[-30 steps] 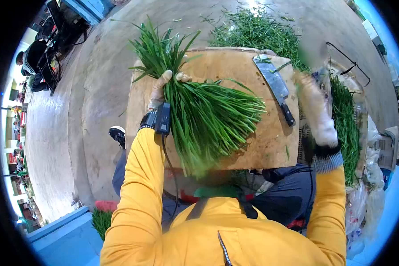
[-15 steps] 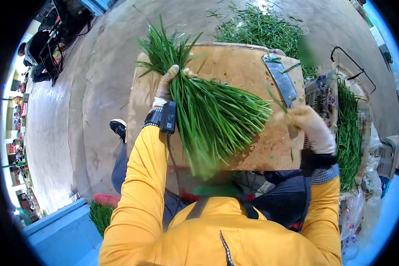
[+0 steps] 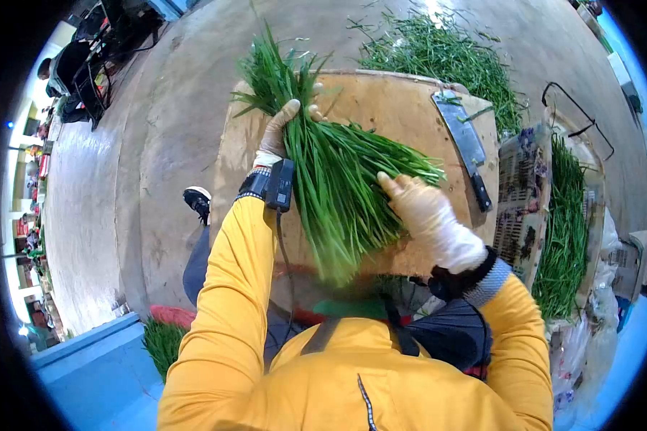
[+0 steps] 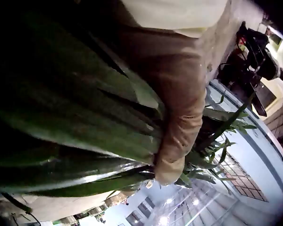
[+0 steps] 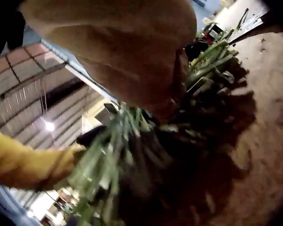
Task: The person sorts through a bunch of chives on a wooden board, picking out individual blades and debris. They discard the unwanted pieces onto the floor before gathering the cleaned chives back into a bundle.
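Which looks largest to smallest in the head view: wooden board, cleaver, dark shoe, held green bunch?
1. Wooden board, partly covered
2. Green bunch
3. Cleaver
4. Dark shoe

Apparent size only; the shoe is partly seen.

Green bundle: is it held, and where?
The left hand grips the green bundle at its narrow neck; whether the right hand holds it too is unclear.

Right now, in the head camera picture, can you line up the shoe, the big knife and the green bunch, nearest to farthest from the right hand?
From the right hand:
1. Green bunch: touching the hand.
2. Knife: on the board, right of the bunch.
3. Shoe: off to the left, beyond the board.
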A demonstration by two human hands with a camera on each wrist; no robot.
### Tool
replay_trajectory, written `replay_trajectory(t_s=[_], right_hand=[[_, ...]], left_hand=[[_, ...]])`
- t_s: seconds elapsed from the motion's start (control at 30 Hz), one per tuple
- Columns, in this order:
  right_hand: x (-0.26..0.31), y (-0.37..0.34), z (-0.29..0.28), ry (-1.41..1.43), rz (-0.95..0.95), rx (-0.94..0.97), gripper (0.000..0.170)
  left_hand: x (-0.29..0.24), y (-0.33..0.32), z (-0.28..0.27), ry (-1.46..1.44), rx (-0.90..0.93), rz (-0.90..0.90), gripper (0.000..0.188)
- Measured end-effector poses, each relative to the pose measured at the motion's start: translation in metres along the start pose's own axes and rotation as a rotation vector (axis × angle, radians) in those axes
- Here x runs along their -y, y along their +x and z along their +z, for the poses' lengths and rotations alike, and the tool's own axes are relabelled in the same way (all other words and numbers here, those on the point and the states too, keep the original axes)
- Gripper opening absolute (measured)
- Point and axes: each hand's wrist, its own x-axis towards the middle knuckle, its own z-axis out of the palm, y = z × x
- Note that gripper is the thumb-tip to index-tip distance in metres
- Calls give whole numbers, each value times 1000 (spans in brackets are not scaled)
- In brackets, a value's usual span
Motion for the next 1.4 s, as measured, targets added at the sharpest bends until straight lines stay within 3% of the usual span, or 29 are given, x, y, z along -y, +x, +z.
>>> replay_trajectory(t_s=[0.1, 0.17, 0.2, 0.27, 0.3, 0.33, 0.37, 0.4, 0.43, 0.47, 0.5, 0.53, 0.6, 0.63, 0.67, 0.73, 0.77, 0.8, 0.83, 0.9, 0.93, 1.0, 1.07, 1.1, 1.2, 1.3, 1.33, 1.37, 1.4], right_hand=[[16, -5, 10, -34, 93, 48, 35], [23, -13, 3, -19, 140, 122, 37], [19, -17, -11, 59, 53, 145, 39], [2, -33, -4, 169, -29, 283, 44], [-1, -46, -22, 231, -70, 317, 23], [3, -45, -47, 191, -47, 668, 17], [-12, -54, -67, 411, -235, 726, 17], [-19, -48, -93, 516, -225, 987, 21], [-29, -30, -118, 792, -279, 885, 20], [-89, -53, -80, 1119, -116, 504, 23], [-77, -7, -129, 844, 427, 713, 31], [-86, 14, -121, 832, 420, 706, 31], [-105, 48, -72, 154, 247, 38, 56], [-105, 64, -59, -174, 141, -298, 73], [-46, 84, -63, 384, 249, -153, 95], [10, 113, -73, 926, -14, -96, 90], [18, 128, -47, 912, 78, -127, 97], [31, 146, -34, 1112, 34, -214, 87], [32, 149, -30, 1120, 29, -212, 87], [34, 158, -30, 1206, 171, 118, 75], [44, 158, -19, 1217, 124, -61, 69], [53, 153, -17, 1073, 193, -135, 67], [61, 156, -16, 866, 271, -273, 67], [67, 158, -13, 867, 270, -269, 67], [90, 160, -18, 203, 264, -244, 53], [80, 165, -23, 247, 135, -90, 45], [75, 168, -47, 337, 200, 153, 52], [56, 171, -50, 489, 102, 235, 72], [40, 161, -61, 658, 88, 248, 81]], left_hand=[[-5, 2, 0, -55, 99, -2, 64], [-6, 1, -8, 31, -101, -87, 55], [-5, 3, -12, 30, -3, -47, 43], [-4, 2, -7, 36, -60, -4, 38], [-3, -1, -6, 51, -125, 26, 35], [-5, -7, -6, 1, -87, -35, 41], [-4, -8, -7, 0, -93, -30, 41], [-4, -6, -8, -8, -53, -8, 45], [-3, -4, -8, -17, -7, 13, 51], [-3, -3, -12, -21, -29, -21, 59], [-4, -2, -7, -21, -20, -13, 59], [-5, -3, 1, 27, -55, -8, 57], [-12, -12, 31, 137, -25, 54, 52], [-8, -5, 24, 113, -116, 73, 51], [-14, -7, 24, 145, -89, 15, 50], [-18, -9, 38, 178, -55, -62, 49], [-20, -10, 49, 258, -48, -4, 45], [-22, -12, 56, 338, -45, 58, 41], [-25, -14, 59, 376, 15, 57, 40], [-31, -18, 53, 526, 117, 141, 41], [-32, -19, 52, 525, 115, 151, 41], [-26, -25, 51, 535, -38, 240, 45], [-20, -34, 37, 500, 22, 255, 47], [-20, -39, 36, 466, 85, 261, 48], [-25, -45, 45, 551, 6, 212, 46], [-30, -39, 47, 513, -83, 146, 36], [-26, -30, 25, 584, 37, 268, 39], [-25, -23, 10, 654, 157, 392, 42], [-36, -22, 32, 432, -108, 106, 39]])
